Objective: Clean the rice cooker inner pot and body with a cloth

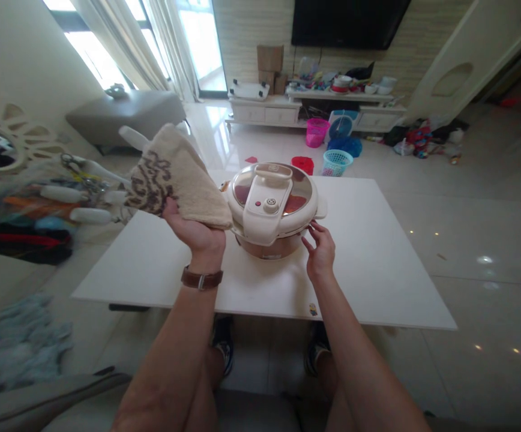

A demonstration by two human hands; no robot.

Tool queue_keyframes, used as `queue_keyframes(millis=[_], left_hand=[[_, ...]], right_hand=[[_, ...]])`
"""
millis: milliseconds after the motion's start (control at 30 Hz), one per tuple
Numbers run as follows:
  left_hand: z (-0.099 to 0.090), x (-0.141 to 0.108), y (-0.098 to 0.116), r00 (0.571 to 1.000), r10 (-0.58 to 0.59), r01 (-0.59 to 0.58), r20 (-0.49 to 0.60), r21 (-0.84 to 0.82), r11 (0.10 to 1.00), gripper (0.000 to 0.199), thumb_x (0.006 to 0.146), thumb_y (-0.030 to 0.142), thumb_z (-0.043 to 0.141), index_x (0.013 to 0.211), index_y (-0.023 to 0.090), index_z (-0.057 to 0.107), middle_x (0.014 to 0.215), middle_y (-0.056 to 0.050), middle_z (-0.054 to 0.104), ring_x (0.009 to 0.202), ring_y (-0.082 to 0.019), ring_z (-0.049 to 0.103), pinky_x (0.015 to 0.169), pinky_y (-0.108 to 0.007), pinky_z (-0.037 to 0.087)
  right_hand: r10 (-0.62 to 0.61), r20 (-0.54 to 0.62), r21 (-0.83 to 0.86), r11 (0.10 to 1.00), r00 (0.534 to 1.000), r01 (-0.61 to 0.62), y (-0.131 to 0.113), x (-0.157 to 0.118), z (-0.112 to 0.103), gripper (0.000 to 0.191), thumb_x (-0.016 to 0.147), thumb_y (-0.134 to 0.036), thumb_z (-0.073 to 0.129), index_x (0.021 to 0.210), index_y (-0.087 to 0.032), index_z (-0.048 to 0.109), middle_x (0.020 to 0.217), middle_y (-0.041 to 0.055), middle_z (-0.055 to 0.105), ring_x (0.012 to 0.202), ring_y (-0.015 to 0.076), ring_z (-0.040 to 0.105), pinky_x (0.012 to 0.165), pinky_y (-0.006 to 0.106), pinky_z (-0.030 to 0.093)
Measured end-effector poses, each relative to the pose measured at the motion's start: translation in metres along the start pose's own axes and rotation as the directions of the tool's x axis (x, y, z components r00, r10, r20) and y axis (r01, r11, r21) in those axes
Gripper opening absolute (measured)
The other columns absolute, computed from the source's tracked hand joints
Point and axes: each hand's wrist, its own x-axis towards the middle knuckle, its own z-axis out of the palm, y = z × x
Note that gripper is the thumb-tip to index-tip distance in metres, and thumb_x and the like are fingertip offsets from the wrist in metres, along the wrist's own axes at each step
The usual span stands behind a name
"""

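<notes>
My left hand [197,233] is raised beside the cooker, palm up, closed around a folded beige towel [192,177] with a dark brown pattern. A cream pressure cooker [267,237] with a shiny copper-toned body stands upright on the white table [359,258]. Its lid [272,198] is on, with a broad handle bridge across the top. At the cooker's right side is my right hand [321,249], fingers apart, the fingertips touching just under the lid's rim. The far side of the cooker is hidden.
To the left stands a rack with white rounded arms [92,216]. A small sticker [313,309] is at the table's near edge. Beyond the table are a pink basket [317,133], a light blue basket [336,163] and a low white cabinet [283,113].
</notes>
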Motion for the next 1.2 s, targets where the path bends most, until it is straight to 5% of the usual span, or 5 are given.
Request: queue_keyframes(millis=[300, 567, 867, 1067, 1200], left_hand=[[0.030, -0.043, 0.017, 0.857, -0.500, 0.497, 0.127, 0.057, 0.866, 0.045, 0.104, 0.047, 0.047, 0.133, 0.016, 0.064, 0.128, -0.013, 0.071, 0.143, -0.034, 0.056, 0.114, -0.054, 0.052], [0.041, -0.078, 0.011, 0.721, -0.681, 0.658, 0.129, 0.182, 0.731, 0.045, 0.099, 0.052, 0.056, 0.122, 0.015, 0.069, 0.112, -0.013, 0.074, 0.137, -0.038, 0.060, 0.109, -0.057, 0.055], [0.030, -0.084, -0.002, 0.592, -0.752, 0.681, 0.290, 0.318, 0.659, 0.032, 0.093, 0.040, 0.063, 0.111, 0.014, 0.072, 0.103, -0.014, 0.076, 0.108, -0.033, 0.075, 0.094, -0.048, 0.061], [-0.004, -0.079, -0.027, 0.930, -0.300, 0.192, 0.215, 0.411, 0.891, 0.014, 0.085, 0.029, 0.065, 0.091, 0.017, 0.069, 0.084, -0.006, 0.072, 0.072, -0.019, 0.070, 0.065, -0.028, 0.052], [-0.046, -0.079, -0.038, 0.988, 0.006, -0.084, 0.155, 0.500, 0.862, 0.005, 0.084, 0.022, 0.065, 0.088, 0.020, 0.068, 0.083, -0.002, 0.065, 0.076, -0.017, 0.062, 0.070, -0.026, 0.050]], right_hand=[[-0.106, 0.177, 0.042, 0.994, 0.979, 0.100, -0.004, -0.025, 0.005, 0.039, 0.081, -0.053, 0.061, 0.063, -0.020, 0.068, 0.061, 0.0026, 0.068, 0.048, 0.0126, 0.055, 0.047, 0.025, 0.040], [0.022, 0.629, 0.141, 0.980, 0.777, -0.142, -0.026, -0.055, 0.009, 0.080, 0.074, -0.092, 0.058, 0.125, -0.031, 0.070, 0.128, 0.0103, 0.072, 0.127, 0.0347, 0.064, 0.104, 0.057, 0.054], [-0.076, 0.336, 0.174, 0.985, 0.939, 0.018, -0.077, -0.028, -0.013, 0.058, 0.086, -0.068, 0.057, 0.125, -0.028, 0.071, 0.127, 0.0113, 0.073, 0.134, 0.0357, 0.061, 0.109, 0.065, 0.051], [-0.366, -0.049, 0.241, 0.899, 0.929, 0.366, -0.089, 0.008, -0.031, 0.042, 0.072, -0.030, 0.068, 0.114, -0.030, 0.071, 0.131, 0.0041, 0.073, 0.138, 0.0301, 0.061, 0.118, 0.050, 0.050], [-0.431, -0.174, -0.106, 0.902, 0.886, 0.418, -0.053, 0.015, -0.025, 0.035, 0.071, -0.035, 0.079, 0.105, -0.025, 0.071, 0.120, 0.0053, 0.076, 0.135, 0.0294, 0.061, 0.124, 0.052, 0.044]])
